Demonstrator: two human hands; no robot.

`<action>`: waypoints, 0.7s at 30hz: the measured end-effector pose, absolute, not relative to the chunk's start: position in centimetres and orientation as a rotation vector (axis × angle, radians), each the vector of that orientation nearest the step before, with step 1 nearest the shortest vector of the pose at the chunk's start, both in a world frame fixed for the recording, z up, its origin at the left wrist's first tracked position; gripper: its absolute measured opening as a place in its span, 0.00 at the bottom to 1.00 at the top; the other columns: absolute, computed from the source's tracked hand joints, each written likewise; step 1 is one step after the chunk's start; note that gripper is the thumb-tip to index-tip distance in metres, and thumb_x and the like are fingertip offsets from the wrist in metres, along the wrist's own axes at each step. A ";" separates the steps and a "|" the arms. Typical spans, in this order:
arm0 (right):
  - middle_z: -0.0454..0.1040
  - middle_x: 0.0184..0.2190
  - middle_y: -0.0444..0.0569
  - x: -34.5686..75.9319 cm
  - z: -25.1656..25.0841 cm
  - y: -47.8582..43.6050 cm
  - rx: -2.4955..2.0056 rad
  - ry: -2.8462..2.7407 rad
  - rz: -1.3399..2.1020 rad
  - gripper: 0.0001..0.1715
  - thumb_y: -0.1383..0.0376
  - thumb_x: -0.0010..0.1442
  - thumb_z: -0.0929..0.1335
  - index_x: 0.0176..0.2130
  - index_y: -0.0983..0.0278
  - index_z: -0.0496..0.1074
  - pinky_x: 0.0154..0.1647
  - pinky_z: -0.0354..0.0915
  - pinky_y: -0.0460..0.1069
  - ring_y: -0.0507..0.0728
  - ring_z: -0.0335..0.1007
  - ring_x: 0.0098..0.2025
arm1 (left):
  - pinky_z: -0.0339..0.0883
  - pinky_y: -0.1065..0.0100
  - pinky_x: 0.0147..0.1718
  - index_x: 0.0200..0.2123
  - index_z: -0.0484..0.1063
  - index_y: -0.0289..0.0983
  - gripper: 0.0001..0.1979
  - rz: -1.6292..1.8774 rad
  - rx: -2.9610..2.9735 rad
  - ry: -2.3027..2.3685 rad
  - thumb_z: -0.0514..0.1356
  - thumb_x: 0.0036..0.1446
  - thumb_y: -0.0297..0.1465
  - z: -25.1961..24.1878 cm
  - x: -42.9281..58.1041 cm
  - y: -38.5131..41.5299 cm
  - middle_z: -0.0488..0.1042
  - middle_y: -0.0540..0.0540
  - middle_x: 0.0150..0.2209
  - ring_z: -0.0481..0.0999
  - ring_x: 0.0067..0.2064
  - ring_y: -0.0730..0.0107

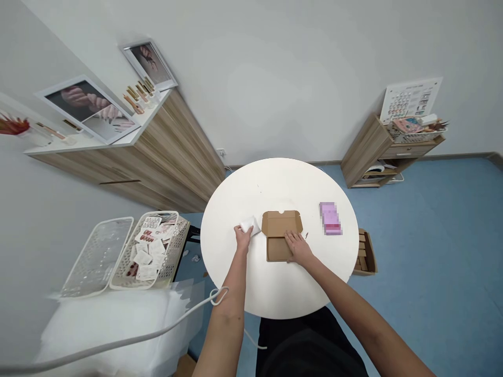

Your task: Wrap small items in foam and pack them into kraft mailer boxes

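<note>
An open brown cardboard mailer box [278, 250] lies on the round white table [271, 290], its lid folded back toward the wall. My right hand [299, 248] rests with outstretched fingers on the right side of the box. At the box's left, my left hand [243, 236] has its fingers closed on a small white packet [251, 224], which looks soft and wrapped. What is inside the packet is hidden. On the table's right part lies a purple box [330, 218], blurred by pixelation.
White baskets of printed cards [147, 251] stand at the left, above a pile of white sheets [106, 324]. A pale cable [173, 325] crosses in front of my left forearm. Right of the table, a carton [365, 254] sits on the blue floor. Wooden cabinets line the wall.
</note>
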State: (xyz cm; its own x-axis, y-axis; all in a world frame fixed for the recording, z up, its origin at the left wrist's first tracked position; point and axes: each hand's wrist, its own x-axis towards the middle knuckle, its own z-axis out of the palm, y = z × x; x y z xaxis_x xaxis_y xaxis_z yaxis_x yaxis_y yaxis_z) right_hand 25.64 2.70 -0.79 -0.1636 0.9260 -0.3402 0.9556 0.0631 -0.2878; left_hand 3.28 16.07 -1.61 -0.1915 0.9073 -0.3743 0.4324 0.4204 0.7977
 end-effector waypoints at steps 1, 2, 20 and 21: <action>0.48 0.69 0.60 25.7 -0.8 2.7 1.983 2.242 -0.697 0.67 0.51 0.43 0.77 0.69 0.67 0.45 0.70 0.39 0.60 0.68 0.41 0.70 | 0.70 0.69 0.38 0.46 0.54 0.43 0.21 0.701 1.141 1.794 0.62 0.57 0.40 -1.3 3.3 15.8 0.74 0.46 0.44 0.77 0.42 0.70; 0.48 0.69 0.60 25.7 -0.8 2.8 1.980 2.244 -0.697 0.67 0.51 0.43 0.76 0.69 0.67 0.45 0.70 0.39 0.60 0.67 0.41 0.70 | 0.70 0.69 0.37 0.46 0.54 0.43 0.21 0.727 1.135 1.784 0.61 0.57 0.41 -0.9 3.3 15.5 0.74 0.46 0.44 0.77 0.42 0.69; 0.53 0.67 0.63 26.1 0.5 2.5 2.026 2.337 -0.687 0.67 0.54 0.42 0.76 0.68 0.73 0.45 0.70 0.41 0.58 0.67 0.46 0.69 | 0.65 0.60 0.45 0.52 0.57 0.38 0.21 0.252 1.808 1.650 0.60 0.58 0.32 0.1 12.7 4.0 0.71 0.38 0.49 0.74 0.51 0.53; 0.53 0.67 0.63 26.1 0.5 2.5 2.024 2.338 -0.688 0.67 0.54 0.42 0.76 0.68 0.73 0.45 0.70 0.41 0.58 0.67 0.46 0.69 | 0.65 0.59 0.46 0.52 0.58 0.37 0.21 0.227 1.890 1.648 0.60 0.58 0.33 0.1 12.8 4.1 0.70 0.37 0.49 0.72 0.52 0.53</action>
State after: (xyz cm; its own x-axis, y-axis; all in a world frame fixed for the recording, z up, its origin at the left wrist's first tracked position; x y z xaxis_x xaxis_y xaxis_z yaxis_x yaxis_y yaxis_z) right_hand 26.12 2.55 0.50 -0.1836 0.9486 -0.2579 0.9372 0.0898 -0.3371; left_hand 12.78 4.11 0.14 0.2093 0.9427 -0.2599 0.8376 -0.0357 0.5452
